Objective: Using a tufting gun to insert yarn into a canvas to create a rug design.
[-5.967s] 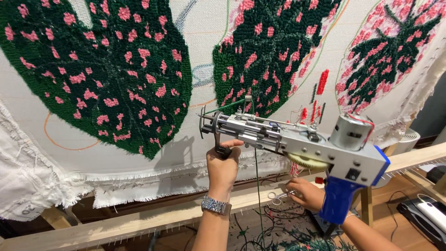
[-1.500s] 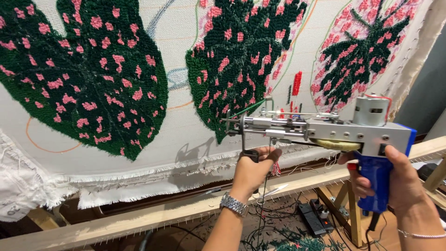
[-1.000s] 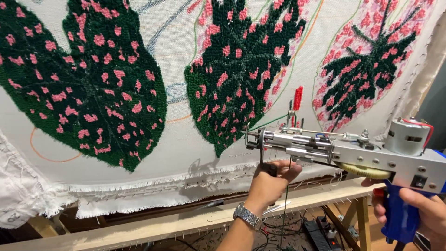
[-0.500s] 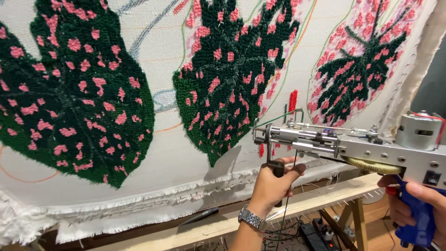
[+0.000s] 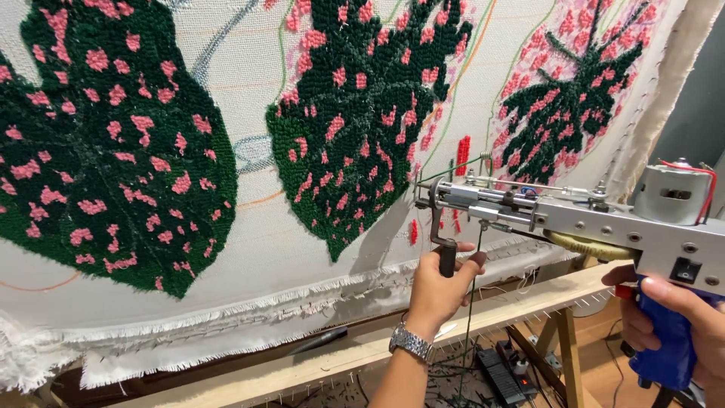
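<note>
Stretched across a pale wooden frame (image 5: 521, 306), off-white backing cloth (image 5: 249, 227) fills the view, tufted with 3 dark green leaf shapes flecked pink (image 5: 355, 113).

Held level just in front of the cloth, nose near the middle leaf's lower right edge: a silver metal tufting gun with a blue pistol grip (image 5: 604, 223) and a grey motor on top.

Left hand (image 5: 438, 291), watch on the wrist, closed around the black front handle under the nose. Right hand (image 5: 683, 317) wrapped around the blue grip, forefinger near the red trigger.

Best done, by the look of it, with the nose square and firm to the cloth, both hands steady, green yarn (image 5: 445, 174) feeding slack and free of the needle.
</note>
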